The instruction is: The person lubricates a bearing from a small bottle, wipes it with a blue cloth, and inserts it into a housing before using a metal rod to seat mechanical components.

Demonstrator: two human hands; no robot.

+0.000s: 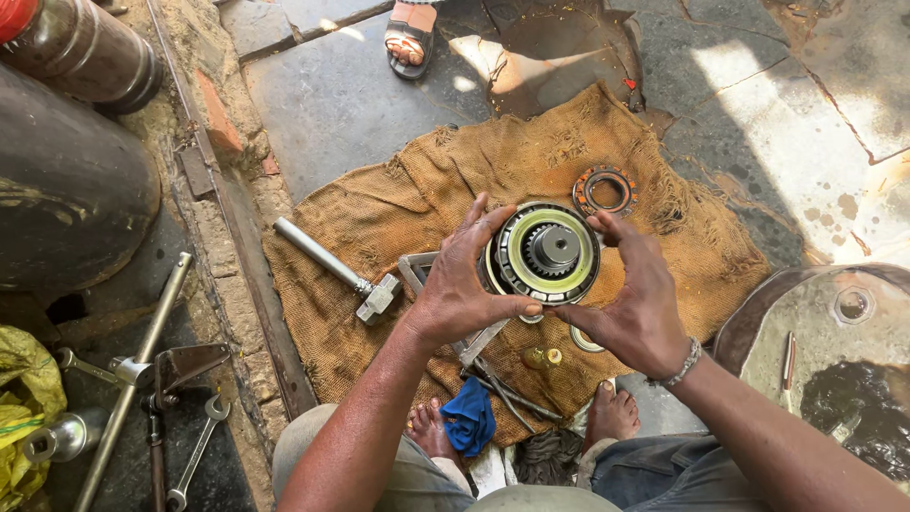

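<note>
Both my hands grip a round metal hub assembly (547,252) with a toothed gear at its centre and a greenish ring around it. My left hand (460,284) wraps its left side, thumb under the lower rim. My right hand (630,303) holds the right side, fingers on the top and bottom of the rim. The part is above a brown burlap sack (398,204) spread on the stone floor. A ring-shaped bearing (605,191) lies on the sack just beyond it.
A steel hammer (336,268) lies left on the sack. A blue rag (471,421), small brass pieces (542,357) and my bare feet are near the sack's front edge. Wrenches (194,455) and a long bar lie at the left. Another person's sandalled foot (409,38) is at the top.
</note>
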